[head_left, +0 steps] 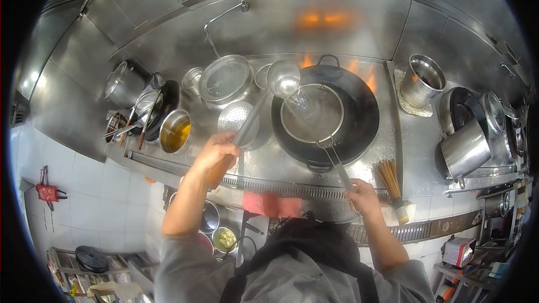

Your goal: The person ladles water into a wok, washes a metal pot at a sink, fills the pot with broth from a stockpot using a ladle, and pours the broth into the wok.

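Observation:
My left hand (217,154) is closed around the handle of a long steel ladle (284,78), whose bowl is raised at the wok's back left. Clear liquid (300,105) pours from the tipped bowl into a round fine-mesh strainer (320,116). The strainer's wire handle is gripped by my right hand (364,196). Its ring lies over the left part of a large black wok (362,126) with loop handles. Steam or wetness blurs what the mesh holds. Orange flames (370,81) rise behind the wok.
Left of the wok stand a perforated skimmer (236,119), a mesh-topped pot (226,78) and a pot of yellow liquid (175,132). A bamboo brush (390,185) lies at the front right. Further right are a steel pot (422,81) and a tilted pot (466,154).

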Motion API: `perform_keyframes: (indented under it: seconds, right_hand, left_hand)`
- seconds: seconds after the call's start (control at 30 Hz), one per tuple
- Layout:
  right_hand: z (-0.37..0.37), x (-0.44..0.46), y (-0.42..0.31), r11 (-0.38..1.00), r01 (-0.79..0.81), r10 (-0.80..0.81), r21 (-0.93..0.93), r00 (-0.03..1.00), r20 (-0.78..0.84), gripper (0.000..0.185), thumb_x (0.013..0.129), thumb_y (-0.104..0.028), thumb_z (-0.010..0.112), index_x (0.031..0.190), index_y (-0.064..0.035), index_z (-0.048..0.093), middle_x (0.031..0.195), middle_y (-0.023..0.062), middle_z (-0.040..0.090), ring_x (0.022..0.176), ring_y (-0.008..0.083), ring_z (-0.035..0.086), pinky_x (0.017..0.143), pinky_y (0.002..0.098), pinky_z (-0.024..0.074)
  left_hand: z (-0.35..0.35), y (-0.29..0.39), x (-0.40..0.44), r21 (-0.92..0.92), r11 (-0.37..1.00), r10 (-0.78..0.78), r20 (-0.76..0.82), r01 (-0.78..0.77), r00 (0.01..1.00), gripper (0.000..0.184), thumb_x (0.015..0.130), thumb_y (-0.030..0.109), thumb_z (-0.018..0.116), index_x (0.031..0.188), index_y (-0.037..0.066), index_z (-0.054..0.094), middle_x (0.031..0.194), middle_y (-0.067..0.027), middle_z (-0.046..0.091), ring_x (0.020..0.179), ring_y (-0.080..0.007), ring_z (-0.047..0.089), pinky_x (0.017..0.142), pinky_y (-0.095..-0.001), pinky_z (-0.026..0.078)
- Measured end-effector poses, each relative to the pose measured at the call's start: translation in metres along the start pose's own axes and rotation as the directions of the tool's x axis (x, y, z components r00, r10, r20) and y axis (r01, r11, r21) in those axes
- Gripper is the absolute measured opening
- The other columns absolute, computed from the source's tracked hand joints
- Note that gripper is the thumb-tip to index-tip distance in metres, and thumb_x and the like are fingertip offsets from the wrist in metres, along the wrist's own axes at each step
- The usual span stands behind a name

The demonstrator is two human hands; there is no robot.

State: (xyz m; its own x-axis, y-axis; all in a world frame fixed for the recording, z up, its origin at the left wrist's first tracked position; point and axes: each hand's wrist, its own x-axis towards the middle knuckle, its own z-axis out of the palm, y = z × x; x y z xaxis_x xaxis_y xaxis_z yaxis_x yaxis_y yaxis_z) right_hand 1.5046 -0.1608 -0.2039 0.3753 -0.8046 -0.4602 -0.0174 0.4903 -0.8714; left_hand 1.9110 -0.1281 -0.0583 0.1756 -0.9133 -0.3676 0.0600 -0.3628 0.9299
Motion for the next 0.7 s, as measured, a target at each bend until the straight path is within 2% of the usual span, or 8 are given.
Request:
perform_keyframes:
  seconds: [0.2,0.27,0.37,0.47,0.6,0.63,0.67,0.7]
  right_hand:
    - [-0.002,0.000,0.011,0.994,0.038,-0.040,0.107,0.999,0.017,0.037,0.080,0.003,0.066,0.116,0.0054,0.059,0.064,0.0050,0.059,0.040,0.0109,0.049,0.037,0.0247,0.0338]
    - [-0.001,-0.008,0.004,0.998,0.024,-0.024,0.059,1.000,0.001,0.037,0.080,0.002,0.066,0.116,0.0053,0.059,0.064,0.0049,0.059,0.040,0.0106,0.049,0.036,0.0247,0.0334]
    - [-0.003,-0.018,-0.001,1.000,0.006,-0.007,-0.017,0.999,-0.044,0.038,0.080,0.002,0.066,0.118,0.0060,0.058,0.062,0.0043,0.058,0.039,0.0107,0.048,0.036,0.0247,0.0333]
    - [-0.007,-0.027,-0.006,0.998,0.014,-0.020,-0.057,0.995,-0.093,0.038,0.081,0.002,0.065,0.118,0.0066,0.059,0.063,0.0039,0.058,0.041,0.0102,0.049,0.037,0.0242,0.0348]
    - [-0.020,-0.037,0.003,0.996,0.010,-0.019,-0.085,0.994,-0.110,0.037,0.080,0.002,0.064,0.116,0.0060,0.062,0.071,0.0024,0.063,0.059,0.0090,0.057,0.051,0.0240,0.0428]
    - [-0.024,-0.036,0.011,0.997,0.018,-0.026,-0.070,0.992,-0.123,0.037,0.079,0.001,0.064,0.116,0.0057,0.062,0.073,0.0027,0.063,0.059,0.0091,0.057,0.051,0.0237,0.0429]
    - [-0.026,-0.035,0.015,0.998,0.026,-0.033,-0.055,0.990,-0.135,0.036,0.079,0.001,0.065,0.115,0.0054,0.063,0.074,0.0029,0.064,0.059,0.0092,0.057,0.051,0.0234,0.0429]
    - [-0.026,-0.035,0.014,0.998,0.026,-0.034,-0.056,0.990,-0.138,0.036,0.079,0.001,0.065,0.115,0.0054,0.063,0.074,0.0029,0.064,0.059,0.0092,0.057,0.051,0.0234,0.0429]
  left_hand:
    - [-0.042,-0.001,0.038,0.430,0.902,0.122,-0.176,-0.035,0.977,0.061,0.065,0.007,0.065,0.124,-0.006,0.060,0.096,-0.0179,0.070,0.087,-0.0228,0.067,0.076,-0.0318,0.051]
    - [-0.076,-0.025,0.084,0.768,0.621,0.460,-0.198,-0.154,0.865,0.055,0.064,0.013,0.066,0.117,-0.003,0.064,0.098,-0.0221,0.070,0.093,-0.0316,0.069,0.083,-0.0394,0.053]
    - [-0.092,-0.018,0.137,0.883,0.409,0.389,-0.396,0.229,0.832,0.046,0.066,0.018,0.065,0.107,-0.002,0.068,0.100,-0.0242,0.069,0.100,-0.0373,0.067,0.090,-0.0429,0.052]
    - [-0.115,-0.026,0.182,0.812,0.439,0.342,-0.547,0.385,0.764,0.038,0.068,0.021,0.064,0.097,-0.004,0.069,0.097,-0.0251,0.069,0.102,-0.0385,0.066,0.091,-0.0427,0.051]
    - [-0.163,-0.059,0.238,0.796,0.488,0.324,-0.547,0.360,0.772,0.028,0.071,0.018,0.064,0.089,-0.003,0.070,0.086,-0.0202,0.071,0.084,-0.0358,0.069,0.077,-0.0424,0.056]
    - [-0.186,-0.075,0.254,0.467,0.875,0.135,-0.485,0.126,0.864,0.019,0.071,0.014,0.065,0.083,-0.001,0.069,0.079,-0.0161,0.068,0.074,-0.0311,0.066,0.067,-0.0395,0.055]
    - [-0.196,-0.083,0.263,-0.052,0.998,0.020,-0.319,-0.039,0.948,0.011,0.071,0.010,0.065,0.077,0.001,0.068,0.072,-0.0120,0.065,0.063,-0.0264,0.063,0.057,-0.0365,0.054]
    - [-0.170,-0.071,0.260,-0.444,0.880,-0.016,-0.379,-0.167,0.925,0.008,0.069,0.006,0.065,0.068,0.004,0.058,0.062,-0.0074,0.055,0.052,-0.0165,0.053,0.043,-0.0276,0.046]
